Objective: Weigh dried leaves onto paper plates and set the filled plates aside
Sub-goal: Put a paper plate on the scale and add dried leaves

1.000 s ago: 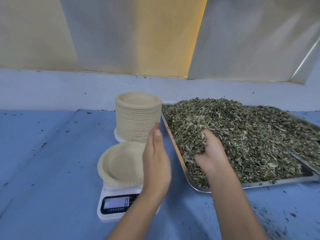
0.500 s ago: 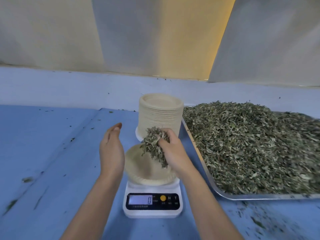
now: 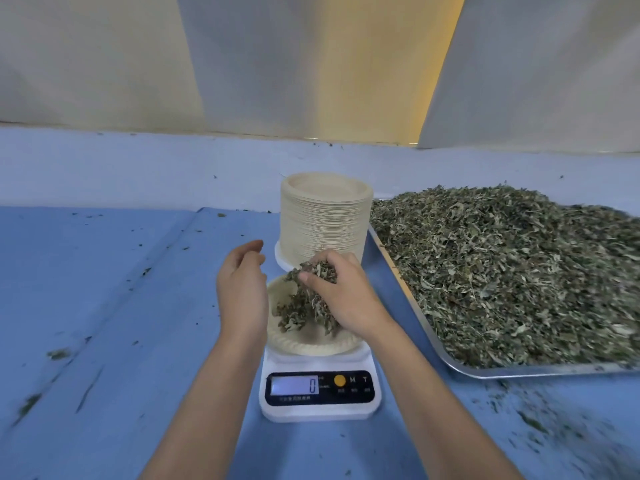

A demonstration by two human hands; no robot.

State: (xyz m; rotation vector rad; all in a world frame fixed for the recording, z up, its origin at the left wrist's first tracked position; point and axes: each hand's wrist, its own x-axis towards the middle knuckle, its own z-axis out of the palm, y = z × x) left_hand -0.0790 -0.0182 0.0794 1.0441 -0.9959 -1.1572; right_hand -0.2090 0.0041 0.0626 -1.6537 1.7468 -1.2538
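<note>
A cream paper plate point(image 3: 311, 346) rests on a white digital scale point(image 3: 318, 393) whose display reads 0. My right hand point(image 3: 341, 299) hovers just over the plate, shut on a handful of dried leaves point(image 3: 304, 303), and some of them spill down onto the plate. My left hand point(image 3: 242, 289) stands edge-on beside the plate's left rim, fingers loosely curled, holding nothing. A big heap of dried green leaves point(image 3: 512, 271) fills a metal tray point(image 3: 519, 370) to the right.
A tall stack of paper plates point(image 3: 323, 220) stands right behind the scale, against the tray's left corner. The blue table surface point(image 3: 104, 306) spreads to the left, dotted with leaf crumbs. More crumbs lie at the front right. A pale wall rises behind.
My right hand carried a handful of leaves from the tray over to the plate on the scale and lowered it. My left hand moved to the plate's left side.
</note>
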